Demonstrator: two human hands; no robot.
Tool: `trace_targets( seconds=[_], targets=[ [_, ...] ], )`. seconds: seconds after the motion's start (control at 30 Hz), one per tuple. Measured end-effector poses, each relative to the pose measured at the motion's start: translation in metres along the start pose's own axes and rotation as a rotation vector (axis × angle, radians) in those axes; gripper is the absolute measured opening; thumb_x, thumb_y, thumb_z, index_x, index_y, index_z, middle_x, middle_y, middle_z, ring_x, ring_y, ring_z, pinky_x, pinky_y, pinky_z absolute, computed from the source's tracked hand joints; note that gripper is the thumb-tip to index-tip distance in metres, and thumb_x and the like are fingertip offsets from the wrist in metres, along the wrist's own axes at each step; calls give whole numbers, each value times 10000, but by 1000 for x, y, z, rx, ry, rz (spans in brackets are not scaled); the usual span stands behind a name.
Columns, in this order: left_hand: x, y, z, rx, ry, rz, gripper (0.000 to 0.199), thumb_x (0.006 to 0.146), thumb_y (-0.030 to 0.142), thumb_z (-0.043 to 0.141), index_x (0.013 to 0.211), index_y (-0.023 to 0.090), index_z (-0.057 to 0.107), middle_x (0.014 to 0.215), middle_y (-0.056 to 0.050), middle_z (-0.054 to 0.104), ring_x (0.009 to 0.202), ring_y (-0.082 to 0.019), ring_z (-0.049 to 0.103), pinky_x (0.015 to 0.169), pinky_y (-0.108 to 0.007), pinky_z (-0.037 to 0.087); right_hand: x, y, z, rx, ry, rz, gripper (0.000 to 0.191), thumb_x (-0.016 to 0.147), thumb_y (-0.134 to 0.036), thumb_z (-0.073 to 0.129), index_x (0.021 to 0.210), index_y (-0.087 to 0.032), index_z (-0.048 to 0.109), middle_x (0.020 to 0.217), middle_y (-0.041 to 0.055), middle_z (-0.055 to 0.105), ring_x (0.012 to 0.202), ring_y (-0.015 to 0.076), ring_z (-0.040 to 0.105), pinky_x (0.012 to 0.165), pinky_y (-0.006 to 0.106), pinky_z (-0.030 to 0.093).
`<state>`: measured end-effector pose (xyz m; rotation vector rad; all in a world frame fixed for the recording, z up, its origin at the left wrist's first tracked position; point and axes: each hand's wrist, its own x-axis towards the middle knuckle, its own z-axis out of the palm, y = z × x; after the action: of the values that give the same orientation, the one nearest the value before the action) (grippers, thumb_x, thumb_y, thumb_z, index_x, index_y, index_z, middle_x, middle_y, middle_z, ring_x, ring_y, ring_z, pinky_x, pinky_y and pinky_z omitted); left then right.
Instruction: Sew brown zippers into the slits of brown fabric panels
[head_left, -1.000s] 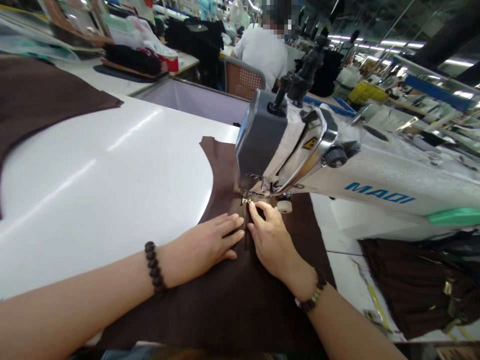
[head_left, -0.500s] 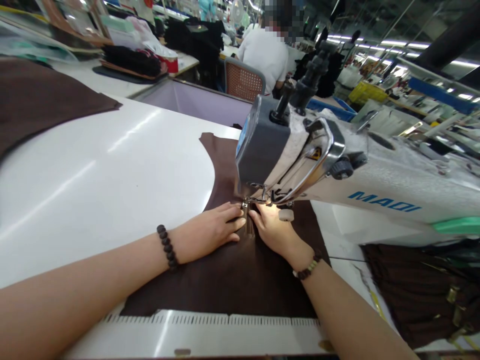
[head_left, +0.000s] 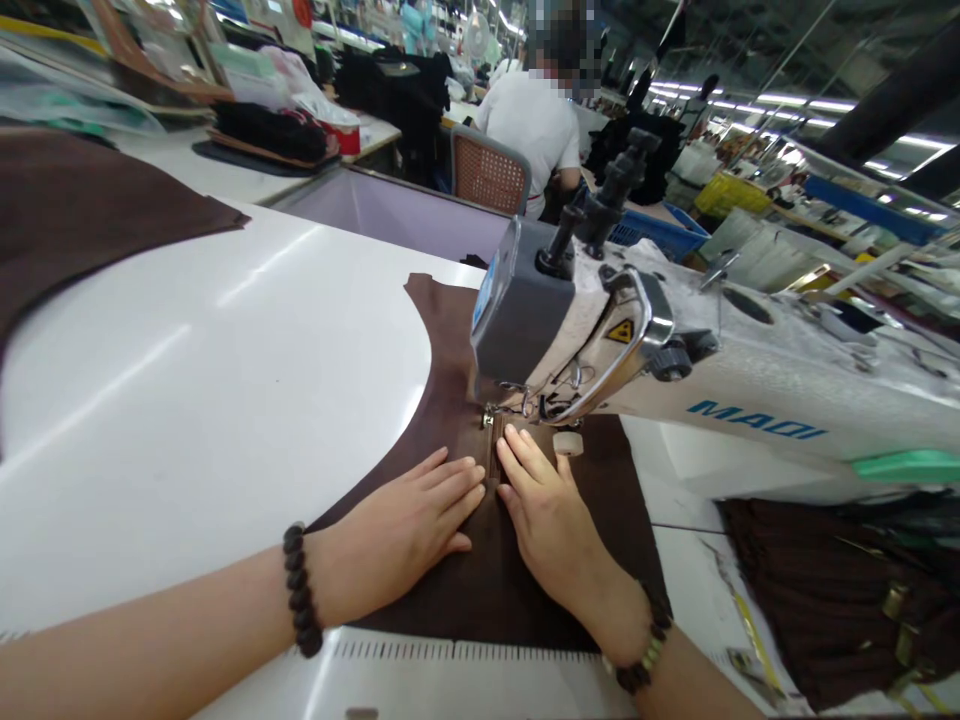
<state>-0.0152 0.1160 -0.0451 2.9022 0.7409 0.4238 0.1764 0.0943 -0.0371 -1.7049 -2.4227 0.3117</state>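
A dark brown fabric panel (head_left: 442, 590) lies flat under the needle end of a sewing machine (head_left: 525, 300) marked MAQI. My left hand (head_left: 405, 525) rests on the panel with its fingers stretched out, left of a narrow zipper-like strip (head_left: 496, 450) in the fabric. On the other side my right hand (head_left: 551, 510) lies flat, fingertips at the strip's edge close to the presser foot (head_left: 488, 415). Both hands touch the cloth from above and grip nothing. The needle itself is too small to make out.
Another brown panel (head_left: 82, 215) lies at the left on the white table (head_left: 300, 330). Folded brown pieces with zippers (head_left: 810, 590) are stacked at the right. A ruler strip (head_left: 465, 652) runs along the front edge. A person in a white shirt (head_left: 529, 125) sits beyond.
Both hands have drawn back toward me from the presser foot, the left one farther. The right hand now lies flatter along the strip. The view has shifted slightly.
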Motion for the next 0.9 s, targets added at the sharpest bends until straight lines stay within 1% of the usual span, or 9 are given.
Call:
trace_targets(
  seconds=[0.07,0.13,0.27,0.43,0.5,0.6,0.7,0.8,0.9],
  targets=[
    [2,2,0,-6,-14,-14,400,870,326,540,1192,98,474,1175,-121,558,1110,-256,505,1011,-440,363,1,3,0,18,6,-15,447,907,-169,311,1348,-125,365,1426,67,315,1321,192,274,1083,517,220],
    [3,3,-1,-10,-23,-23,386,854,315,566,1172,109,489,1166,-115,559,1101,-258,508,1007,-444,367,1,5,-1,26,6,-21,445,909,-178,312,1347,-123,367,1428,64,311,1323,190,270,1083,515,221],
    [6,3,-3,2,-17,-14,326,858,288,560,1127,108,515,1154,-120,559,1101,-261,505,1004,-450,369,2,5,-2,33,-4,-11,443,909,-183,315,1346,-130,368,1434,51,298,1329,189,257,1082,516,220],
    [8,-1,-3,-22,-24,-22,316,862,269,554,1131,111,507,1153,-118,547,1110,-258,496,1018,-461,353,7,5,-5,38,-4,1,445,908,-180,316,1346,-124,369,1432,73,300,1327,201,264,1067,515,249],
    [9,-3,-2,-27,-36,-34,313,864,266,551,1133,115,502,1160,-117,538,1116,-256,490,1027,-465,342,10,7,-5,47,-2,15,441,908,-178,324,1343,-126,375,1423,80,318,1317,205,286,1056,509,272],
    [11,-6,-1,-31,-59,-54,309,864,265,552,1131,119,498,1166,-114,529,1119,-253,488,1031,-469,338,16,11,-5,77,8,-4,438,903,-170,340,1335,-115,388,1395,94,369,1287,202,339,1065,482,272],
    [15,-12,-1,-23,-71,-61,320,865,269,552,1142,122,490,1185,-118,514,1135,-257,475,1033,-477,331,22,14,-5,110,13,-9,412,903,-172,347,1302,-114,434,1346,107,437,1238,205,405,1061,462,284],
    [21,-20,-1,-12,-90,-64,314,875,281,535,1145,125,490,1177,-117,513,1131,-253,475,1039,-471,322,30,17,-6,105,37,13,364,909,-192,359,1235,-120,505,1273,120,510,1165,219,477,1032,460,313],
    [28,-29,-1,-7,-105,-56,299,889,274,511,1150,131,491,1152,-103,518,1114,-241,478,1050,-452,307,39,20,-6,119,63,-9,305,903,-177,383,1135,-133,575,1154,105,595,1076,208,536,1001,430,348]
  ],
)
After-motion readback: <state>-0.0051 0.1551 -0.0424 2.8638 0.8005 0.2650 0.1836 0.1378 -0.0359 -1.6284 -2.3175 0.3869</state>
